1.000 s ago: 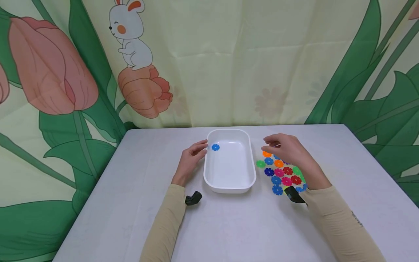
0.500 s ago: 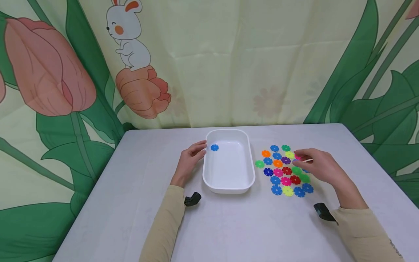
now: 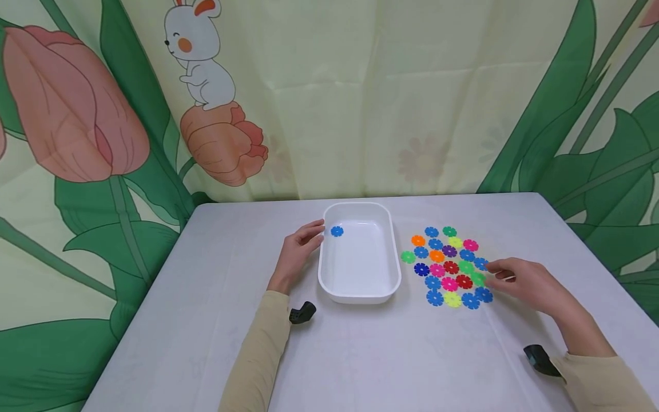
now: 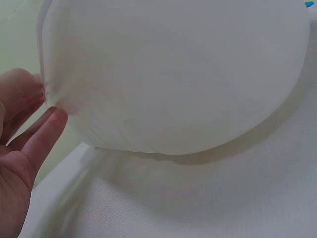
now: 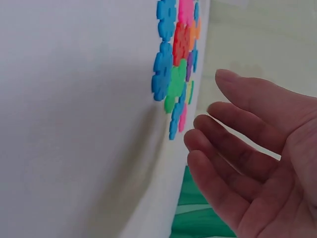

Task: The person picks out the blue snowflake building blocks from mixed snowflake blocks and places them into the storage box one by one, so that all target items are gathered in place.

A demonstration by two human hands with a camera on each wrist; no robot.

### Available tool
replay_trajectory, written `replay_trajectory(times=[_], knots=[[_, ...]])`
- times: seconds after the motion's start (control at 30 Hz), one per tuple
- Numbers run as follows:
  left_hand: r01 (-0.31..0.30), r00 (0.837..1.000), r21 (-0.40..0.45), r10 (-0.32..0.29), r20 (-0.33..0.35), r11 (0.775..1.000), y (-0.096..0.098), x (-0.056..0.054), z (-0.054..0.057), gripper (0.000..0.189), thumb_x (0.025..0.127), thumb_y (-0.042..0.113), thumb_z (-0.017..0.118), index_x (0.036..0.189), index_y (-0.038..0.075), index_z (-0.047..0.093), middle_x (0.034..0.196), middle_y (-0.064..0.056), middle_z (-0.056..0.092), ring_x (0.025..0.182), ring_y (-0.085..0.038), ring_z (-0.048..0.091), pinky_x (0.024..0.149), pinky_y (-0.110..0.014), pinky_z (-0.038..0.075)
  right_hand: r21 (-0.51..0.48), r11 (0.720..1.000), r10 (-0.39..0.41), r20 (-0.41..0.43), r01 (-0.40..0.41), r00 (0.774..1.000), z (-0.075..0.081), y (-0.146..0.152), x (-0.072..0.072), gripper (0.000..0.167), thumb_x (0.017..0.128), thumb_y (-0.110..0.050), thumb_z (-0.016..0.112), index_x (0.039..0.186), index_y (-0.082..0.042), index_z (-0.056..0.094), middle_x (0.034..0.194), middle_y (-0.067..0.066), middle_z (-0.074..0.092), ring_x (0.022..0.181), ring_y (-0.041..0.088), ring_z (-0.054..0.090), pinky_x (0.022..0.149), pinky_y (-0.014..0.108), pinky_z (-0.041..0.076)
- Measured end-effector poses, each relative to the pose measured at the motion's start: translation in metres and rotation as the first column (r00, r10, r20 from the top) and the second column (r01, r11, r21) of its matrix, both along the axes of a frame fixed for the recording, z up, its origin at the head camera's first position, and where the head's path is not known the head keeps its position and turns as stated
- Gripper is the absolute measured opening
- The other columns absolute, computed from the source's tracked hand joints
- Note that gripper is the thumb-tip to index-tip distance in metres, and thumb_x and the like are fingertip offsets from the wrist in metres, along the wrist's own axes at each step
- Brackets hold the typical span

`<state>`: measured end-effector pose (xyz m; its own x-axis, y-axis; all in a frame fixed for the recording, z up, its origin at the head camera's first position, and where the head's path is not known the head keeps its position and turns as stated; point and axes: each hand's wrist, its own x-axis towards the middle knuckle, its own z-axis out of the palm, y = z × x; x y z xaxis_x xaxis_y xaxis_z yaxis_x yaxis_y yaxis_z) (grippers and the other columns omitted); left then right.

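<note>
In the head view a white tray point(image 3: 360, 257) lies on the table with one blue flower-shaped plastic disc point(image 3: 337, 231) inside, near its left wall. My left hand point(image 3: 300, 252) rests with its fingertips against the tray's left side; the left wrist view shows those fingers point(image 4: 47, 131) at the tray's outer wall. To the right of the tray spreads a patch of flower-shaped discs point(image 3: 451, 267) in blue, green, pink, red, orange, yellow and purple. My right hand point(image 3: 530, 289) is at the patch's right edge, fingers loosely bent and thumb apart, holding nothing in the right wrist view.
A white cloth covers the table point(image 3: 360, 360). Behind it hangs a curtain point(image 3: 329, 103) printed with tulips and a rabbit. Black wrist cameras sit at the left cuff point(image 3: 302, 313) and the right cuff point(image 3: 540, 360).
My right hand has moved right and toward me, from above the discs' far left side to their right edge, uncovering more of them. The left hand has stayed at the tray.
</note>
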<state>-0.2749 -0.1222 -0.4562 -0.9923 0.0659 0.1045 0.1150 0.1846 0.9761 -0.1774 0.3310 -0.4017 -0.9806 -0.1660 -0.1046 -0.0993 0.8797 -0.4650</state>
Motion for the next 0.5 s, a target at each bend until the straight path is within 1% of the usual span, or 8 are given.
replay_trajectory(times=[0.13, 0.23, 0.37, 0.5], knots=[[-0.005, 1.000, 0.004, 0.005, 0.002, 1.000, -0.0010, 0.0000, -0.0002, 0.032, 0.094, 0.021, 0.067, 0.124, 0.009, 0.068, 0.133, 0.018, 0.056, 0.128, -0.008, 0.048, 0.101, -0.027, 0.047, 0.015, 1.000, 0.013, 0.015, -0.013, 1.000, -0.0032, 0.0022, 0.0047, 0.046, 0.085, -0.021, 0.076, 0.117, 0.008, 0.063, 0.105, 0.022, 0.064, 0.095, 0.037, 0.059, 0.074, 0.046, 0.058], [-0.001, 1.000, 0.008, 0.001, 0.002, 1.000, -0.0009, 0.0000, 0.0000, 0.033, 0.094, 0.021, 0.067, 0.124, 0.009, 0.068, 0.134, 0.016, 0.056, 0.129, -0.010, 0.048, 0.101, -0.028, 0.046, 0.020, 0.999, 0.025, 0.039, -0.026, 0.999, -0.0046, 0.0034, 0.0074, 0.043, 0.085, -0.019, 0.076, 0.116, 0.008, 0.064, 0.103, 0.018, 0.065, 0.094, 0.034, 0.059, 0.075, 0.046, 0.058], [0.007, 1.000, 0.018, -0.007, -0.005, 1.000, -0.0004, -0.0005, 0.0001, 0.034, 0.093, 0.020, 0.067, 0.125, 0.008, 0.067, 0.136, 0.012, 0.056, 0.131, -0.012, 0.048, 0.104, -0.032, 0.045, 0.013, 0.999, 0.037, 0.083, -0.039, 0.996, -0.0060, 0.0036, 0.0093, 0.046, 0.082, -0.020, 0.079, 0.116, 0.007, 0.064, 0.100, 0.014, 0.064, 0.092, 0.030, 0.059, 0.074, 0.042, 0.057], [0.009, 1.000, 0.022, -0.009, -0.006, 1.000, -0.0007, -0.0002, 0.0009, 0.034, 0.094, 0.021, 0.067, 0.125, 0.007, 0.067, 0.136, 0.012, 0.056, 0.131, -0.012, 0.047, 0.106, -0.033, 0.043, 0.006, 0.999, 0.048, 0.103, -0.049, 0.994, -0.0083, 0.0018, 0.0098, 0.050, 0.078, -0.022, 0.082, 0.115, 0.006, 0.064, 0.097, 0.009, 0.064, 0.089, 0.025, 0.058, 0.073, 0.038, 0.056]])
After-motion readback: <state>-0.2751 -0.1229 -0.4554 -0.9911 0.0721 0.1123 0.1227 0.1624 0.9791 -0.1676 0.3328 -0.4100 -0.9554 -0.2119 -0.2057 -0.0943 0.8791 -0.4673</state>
